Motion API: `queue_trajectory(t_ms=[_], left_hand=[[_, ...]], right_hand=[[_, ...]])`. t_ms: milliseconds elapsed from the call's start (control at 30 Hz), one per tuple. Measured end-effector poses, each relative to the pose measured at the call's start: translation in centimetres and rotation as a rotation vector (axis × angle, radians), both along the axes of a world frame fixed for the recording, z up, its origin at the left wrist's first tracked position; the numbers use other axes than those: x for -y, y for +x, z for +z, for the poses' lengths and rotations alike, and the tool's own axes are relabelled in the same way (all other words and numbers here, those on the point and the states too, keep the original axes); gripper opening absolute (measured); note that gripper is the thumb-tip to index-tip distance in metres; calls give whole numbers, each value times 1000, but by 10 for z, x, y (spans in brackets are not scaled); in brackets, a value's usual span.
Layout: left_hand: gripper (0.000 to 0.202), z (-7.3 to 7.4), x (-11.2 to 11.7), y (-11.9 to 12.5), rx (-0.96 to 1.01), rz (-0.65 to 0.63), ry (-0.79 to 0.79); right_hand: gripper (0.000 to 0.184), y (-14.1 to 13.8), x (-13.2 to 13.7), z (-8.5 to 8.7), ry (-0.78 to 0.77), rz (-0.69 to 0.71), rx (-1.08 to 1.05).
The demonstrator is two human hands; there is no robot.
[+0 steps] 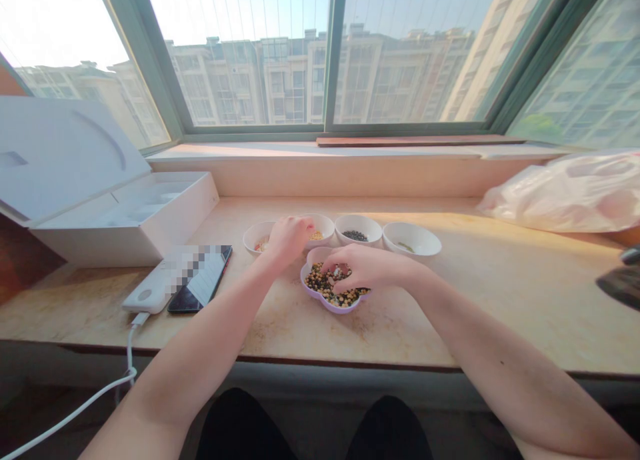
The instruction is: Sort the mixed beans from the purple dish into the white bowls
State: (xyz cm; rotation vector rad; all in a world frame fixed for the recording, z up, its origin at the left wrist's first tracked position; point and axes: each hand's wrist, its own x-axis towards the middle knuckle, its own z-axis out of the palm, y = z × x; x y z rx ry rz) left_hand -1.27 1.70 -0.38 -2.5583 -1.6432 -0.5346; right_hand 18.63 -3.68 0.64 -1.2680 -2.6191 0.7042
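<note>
Most of the mixed beans and seeds (320, 281) lie heaped in the flower-shaped dish with a lilac rim (326, 306), which sits on the pale stone tabletop (430, 313). The heap is a jumble of yellow, dark and paler grains. Just beyond the dish, four small white bowls stand in a row, each holding far less. The leftmost bowl (253, 237) has a little pale-brown grain, partly hidden by the left hand (290, 241). The second bowl (327, 225) shows some yellow grains, the third bowl (357, 223) a small pile of dark seeds, and the fourth bowl (411, 237) only a few greenish ones. So only a small share has reached the bowls, and the bulk remains in the dish. The left hand hangs over the first two bowls with its fingers curled down, and whether it holds a grain cannot be told. The right hand (367, 267) reaches over the dish with its fingers bunched down into the heap, and any grain between them is hidden. To the left lie a white power bank (147, 293) and a phone (200, 280).
</note>
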Motion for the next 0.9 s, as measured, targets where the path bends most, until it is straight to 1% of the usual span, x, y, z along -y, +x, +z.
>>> queue_trajectory(t_ms=[100, 200, 333, 533, 733, 800, 900], left_hand=[[32, -2, -2, 0, -59, 10, 0], [34, -5, -4, -1, -59, -2, 11], [37, -6, -6, -2, 2, -25, 56], [33, -3, -4, -6, 106, -46, 59], [28, -2, 0, -7, 207, -76, 26], [27, -2, 3, -6, 248, -110, 10], [26, 1, 9, -4, 311, -196, -48]], right_hand=[[27, -4, -1, -2, 20, 61, 86], [21, -6, -3, -4, 24, 60, 85], [22, -7, -3, -4, -9, 31, 70], [14, -8, 2, 0, -20, -19, 3], [16, -2, -2, -2, -27, -36, -91], [16, 1, -6, -5, -20, -36, -135], [16, 5, -12, -7, -45, -63, -280]])
